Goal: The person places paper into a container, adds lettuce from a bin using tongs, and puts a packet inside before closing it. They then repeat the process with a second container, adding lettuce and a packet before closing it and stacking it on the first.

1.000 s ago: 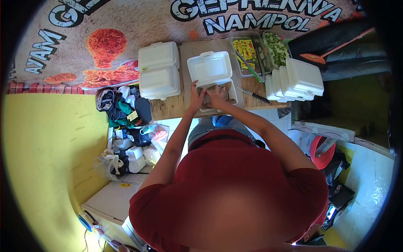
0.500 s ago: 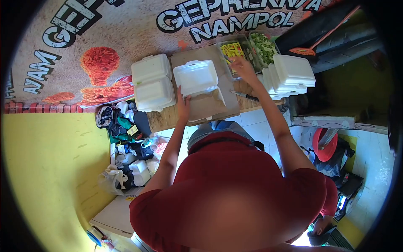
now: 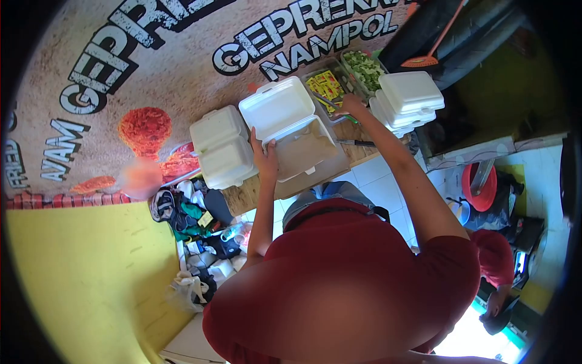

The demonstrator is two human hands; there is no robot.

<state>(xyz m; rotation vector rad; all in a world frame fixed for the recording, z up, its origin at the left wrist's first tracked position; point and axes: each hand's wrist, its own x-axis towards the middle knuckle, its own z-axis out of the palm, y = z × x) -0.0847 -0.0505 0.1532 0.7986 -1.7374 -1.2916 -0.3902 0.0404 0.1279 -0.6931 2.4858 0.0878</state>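
The person wears a dark red short-sleeved shirt, with both forearms bare below the sleeves.

Both arms outstretched, left hand flat, right hand curled.

Banner reads "GEPREK… NAMPOL", "AYAM GEP…".

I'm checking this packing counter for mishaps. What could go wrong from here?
The open foam box sits near the counter's front edge, steadied only by the left hand; a nudge might tip it off. A knife lies just beside the reaching right arm, so pulling back could brush it. The stacked foam boxes beside the right hand could be knocked.
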